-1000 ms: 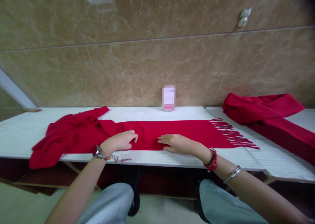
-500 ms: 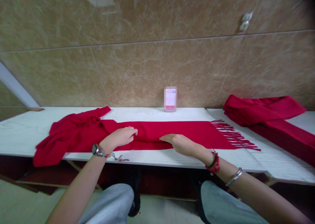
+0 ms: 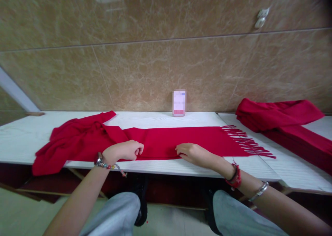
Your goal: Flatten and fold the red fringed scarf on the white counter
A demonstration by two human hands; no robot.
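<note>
A red fringed scarf (image 3: 160, 139) lies lengthwise along the white tabletop, flat in its middle and right part and bunched up at the left. My left hand (image 3: 127, 150) is closed on its near edge, left of the middle, with the fingertips curled into the cloth. On that same edge, farther right, my right hand (image 3: 194, 153) has its fingers bent down and pinching the fabric; the thumb is mostly hidden. Between the two hands the near edge runs fairly straight. Loose tassels (image 3: 246, 141) fan out at the scarf's right end.
Another red scarf (image 3: 280, 115) lies loosely folded on the right-hand tabletop section. A phone-like device (image 3: 179, 103), its screen blurred, leans on the brown marbled wall (image 3: 145, 77). The white tabletop (image 3: 166, 167) has open shelves beneath. A small white fitting (image 3: 261, 17) sits on the wall.
Both hands have come nearer to the scarf's front edge, the right one also shifting rightward. The raised crease between them has flattened out.
</note>
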